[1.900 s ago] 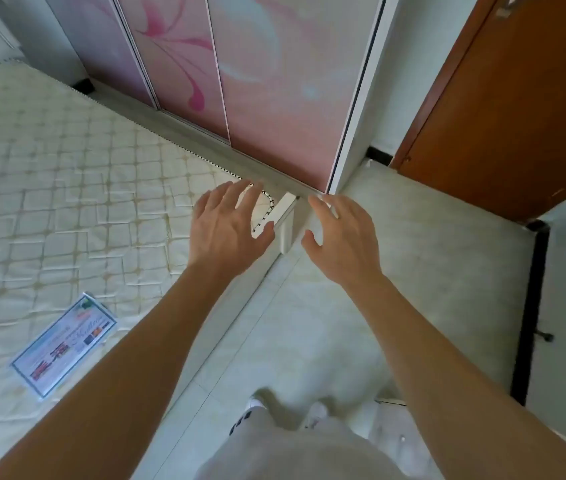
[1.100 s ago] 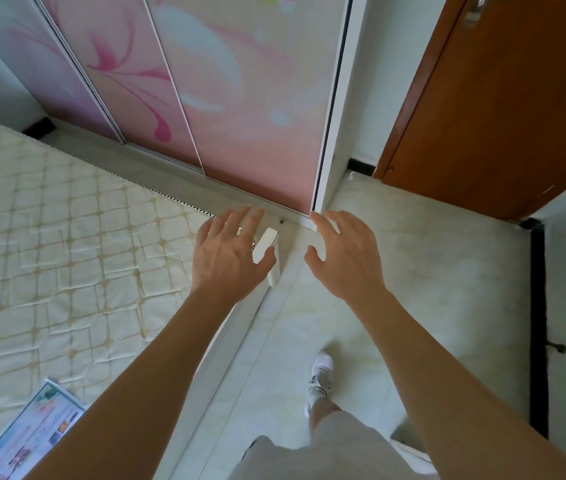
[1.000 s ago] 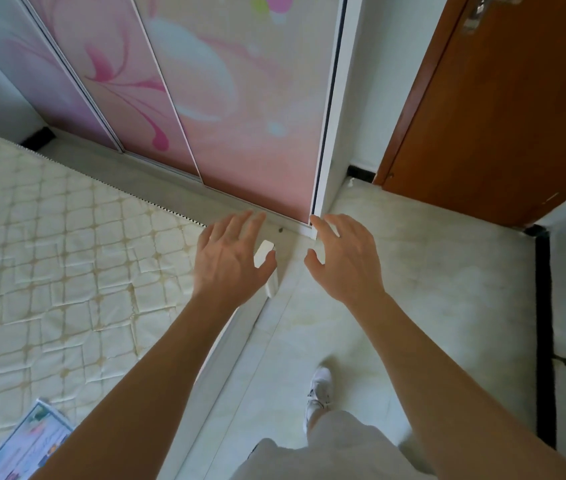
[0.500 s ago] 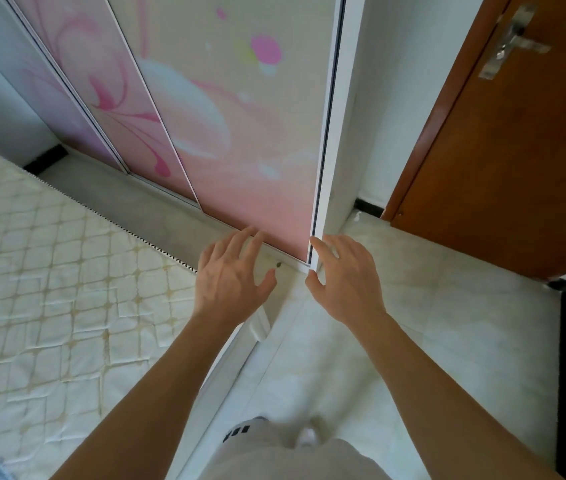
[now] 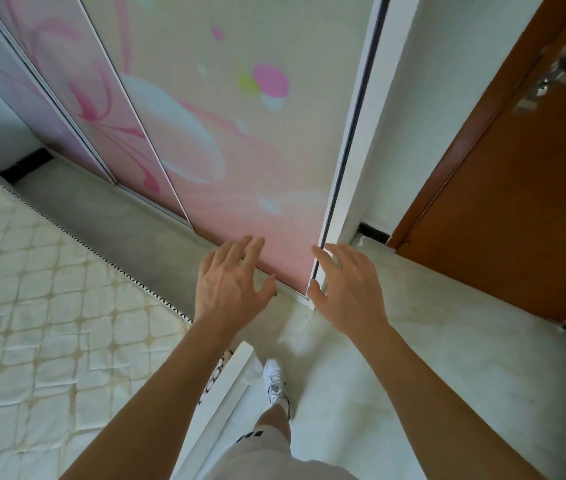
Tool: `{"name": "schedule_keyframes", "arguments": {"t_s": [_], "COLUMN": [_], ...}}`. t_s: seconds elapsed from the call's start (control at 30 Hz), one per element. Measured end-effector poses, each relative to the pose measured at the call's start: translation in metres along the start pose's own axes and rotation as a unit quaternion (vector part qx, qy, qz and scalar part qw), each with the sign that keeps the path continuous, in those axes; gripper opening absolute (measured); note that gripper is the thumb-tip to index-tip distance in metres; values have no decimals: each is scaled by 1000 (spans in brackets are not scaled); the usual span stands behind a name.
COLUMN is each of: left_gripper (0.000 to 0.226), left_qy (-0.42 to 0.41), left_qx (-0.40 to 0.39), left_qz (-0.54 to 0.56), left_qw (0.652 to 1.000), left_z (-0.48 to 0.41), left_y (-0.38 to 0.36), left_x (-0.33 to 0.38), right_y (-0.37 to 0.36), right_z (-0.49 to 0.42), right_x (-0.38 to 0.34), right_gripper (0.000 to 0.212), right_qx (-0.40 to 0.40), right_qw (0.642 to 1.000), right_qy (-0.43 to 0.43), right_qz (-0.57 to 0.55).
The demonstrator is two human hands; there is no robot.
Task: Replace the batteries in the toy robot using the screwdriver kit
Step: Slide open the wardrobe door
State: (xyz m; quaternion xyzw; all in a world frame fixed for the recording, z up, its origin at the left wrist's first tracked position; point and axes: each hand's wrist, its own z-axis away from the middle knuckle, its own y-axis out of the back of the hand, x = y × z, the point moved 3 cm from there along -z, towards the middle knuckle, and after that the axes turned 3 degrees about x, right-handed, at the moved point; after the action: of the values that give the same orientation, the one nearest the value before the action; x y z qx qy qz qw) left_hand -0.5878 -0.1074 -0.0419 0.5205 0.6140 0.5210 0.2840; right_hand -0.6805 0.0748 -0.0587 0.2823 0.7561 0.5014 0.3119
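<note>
Pink floral sliding wardrobe doors point(image 5: 205, 133), brown wooden door point(image 5: 517, 202) at right, pale tiled floor point(image 5: 448, 341), quilted mattress point(image 5: 32, 323) at left.

The toy robot, the batteries and the screwdriver kit were not in sight. The left hand point(image 5: 230, 288) and the right hand point(image 5: 348, 292) reached out side by side, fingers spread, touching none of them.

Both arms are stretched forward, the left hand point(image 5: 229, 289) and right hand point(image 5: 347, 289) spread and empty before a pink sliding wardrobe door point(image 5: 233, 140); a mattress point(image 5: 32, 323) is seen at left.
</note>
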Motion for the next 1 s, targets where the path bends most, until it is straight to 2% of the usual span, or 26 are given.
{"name": "schedule_keyframes", "arguments": {"t_s": [0.3, 0.67, 0.83, 1.0], "left_gripper": [63, 63, 63, 70], "left_qy": [7, 45, 57, -33], "left_qx": [17, 19, 63, 188], "left_qz": [16, 8, 16, 67], "left_qw": [1000, 999, 996, 979], "left_z": [-131, -190, -209, -260], "left_y": [-30, -43, -22, 23], "left_x": [-51, -71, -64, -42], "right_y": [-29, -40, 6, 97], "right_z": [-134, -218, -256, -296], "right_x": [1, -4, -16, -20], "right_gripper": [52, 54, 52, 51], "right_qx": [-2, -6, 89, 214], "right_qw": [1000, 998, 987, 956], "right_qy": [4, 65, 138, 193], "right_qz": [16, 26, 4, 60]}}
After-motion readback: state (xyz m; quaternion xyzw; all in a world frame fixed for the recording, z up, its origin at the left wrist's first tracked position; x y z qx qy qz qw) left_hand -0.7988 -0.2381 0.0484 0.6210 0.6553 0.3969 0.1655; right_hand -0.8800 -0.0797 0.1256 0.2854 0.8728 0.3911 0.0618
